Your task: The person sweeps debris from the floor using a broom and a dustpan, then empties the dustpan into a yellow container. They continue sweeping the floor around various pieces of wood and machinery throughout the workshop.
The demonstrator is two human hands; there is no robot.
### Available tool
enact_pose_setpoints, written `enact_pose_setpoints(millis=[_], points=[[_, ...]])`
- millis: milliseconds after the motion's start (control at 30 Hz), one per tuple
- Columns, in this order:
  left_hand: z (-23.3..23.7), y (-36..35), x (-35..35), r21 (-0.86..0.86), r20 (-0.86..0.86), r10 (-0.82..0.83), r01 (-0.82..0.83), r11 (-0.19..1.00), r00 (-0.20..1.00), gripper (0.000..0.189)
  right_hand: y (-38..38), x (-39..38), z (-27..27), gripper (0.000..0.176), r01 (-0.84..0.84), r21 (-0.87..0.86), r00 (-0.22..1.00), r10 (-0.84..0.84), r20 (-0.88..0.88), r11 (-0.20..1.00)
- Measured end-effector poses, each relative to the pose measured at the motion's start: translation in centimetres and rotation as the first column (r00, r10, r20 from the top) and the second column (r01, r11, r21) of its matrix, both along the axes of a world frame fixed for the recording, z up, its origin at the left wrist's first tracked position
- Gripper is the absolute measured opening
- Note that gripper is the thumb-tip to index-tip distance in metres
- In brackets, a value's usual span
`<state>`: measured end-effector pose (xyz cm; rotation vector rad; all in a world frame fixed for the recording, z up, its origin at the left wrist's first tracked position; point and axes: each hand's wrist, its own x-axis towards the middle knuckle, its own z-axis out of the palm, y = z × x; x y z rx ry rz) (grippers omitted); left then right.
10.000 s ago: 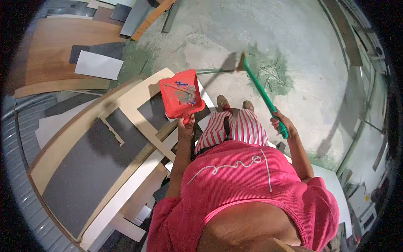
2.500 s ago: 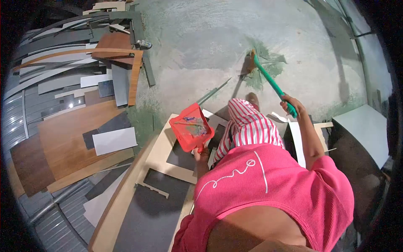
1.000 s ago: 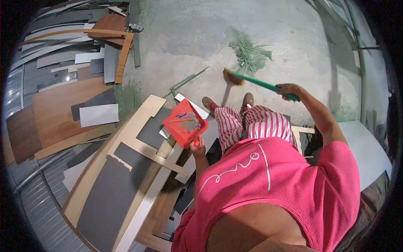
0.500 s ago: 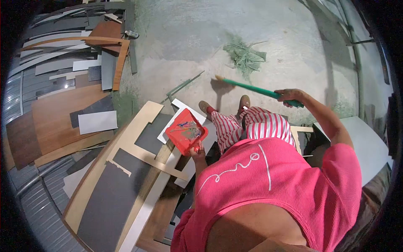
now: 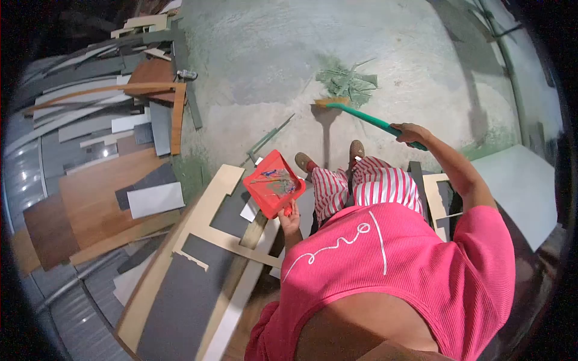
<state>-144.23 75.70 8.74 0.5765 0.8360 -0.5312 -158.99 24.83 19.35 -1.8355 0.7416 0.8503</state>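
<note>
My left hand (image 5: 289, 219) is closed round the handle of a red dustpan (image 5: 265, 188), which carries dusty debris and small scraps. In my right hand (image 5: 412, 135) is the green handle of a hand brush (image 5: 368, 119), its fingers wrapped round the far end. The brush's tan bristles (image 5: 330, 103) point away from me, at the near edge of a pile of green dust and strips (image 5: 348, 83) on the concrete floor. The dustpan is held beside my left leg, over the end of the stacked boards.
Long boards (image 5: 180, 295) lie stacked at the lower left. Wood and grey panel offcuts (image 5: 102, 186) cover the left side. A thin green strip (image 5: 271, 135) lies on the floor ahead of the dustpan. A pale sheet (image 5: 518, 189) stands at the right.
My right hand has swung the brush so its bristles now reach the green pile. My left hand has brought the dustpan slightly right in view, still holding it.
</note>
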Motion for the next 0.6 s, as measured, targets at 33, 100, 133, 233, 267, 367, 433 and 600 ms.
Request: enact_pose_setpoints(millis=[33,100,133,233,267,367,433,600], points=[[-0.4,0.2,0.8,0.002,-0.001,-0.025,0.025,1.0,1.0,0.039,0.2,-0.5,0.4,0.062,0.068,0.0,0.998,-0.068,0.006,0.998],[-1.4,0.4,2.1,-0.041,-0.15,-0.03,0.025,0.999,0.988,0.032,0.7,-3.2,-0.5,0.062,0.144,0.062,0.988,-0.147,0.05,0.988],[-1.1,0.2,2.8,-0.075,-0.156,-0.057,0.046,0.996,0.986,0.034,1.2,-4.4,-0.7,0.062,0.188,0.124,0.975,-0.2,0.097,0.974],[-1.3,-0.5,5.7,-0.007,-0.318,-0.027,0.027,1.0,0.948,0.037,4.5,-7.1,2.3,0.059,0.305,0.093,0.951,-0.309,0.032,0.948],[-0.5,-1.3,6.4,-0.012,-0.236,-0.094,0.094,0.996,0.967,0.037,6.1,-8.6,2.3,0.059,0.387,0.16,0.917,-0.398,0.039,0.908],[0.3,-3.2,10.1,-0.009,-0.303,-0.122,0.125,0.992,0.945,0.036,10.8,-11.7,3.0,0.061,0.604,0.183,0.794,-0.605,-0.058,0.776],[-0.3,-4.0,13.1,-0.011,-0.294,-0.16,0.164,0.986,0.942,0.035,14.1,-11.9,5.1,0.063,0.74,0.208,0.67,-0.728,-0.144,0.64],[-0.9,-5.6,20.7,-0.035,-0.291,-0.287,0.289,0.957,0.913,0.036,21.2,-11.3,3.0,0.062,0.931,0.177,0.349,-0.918,-0.189,0.318]])
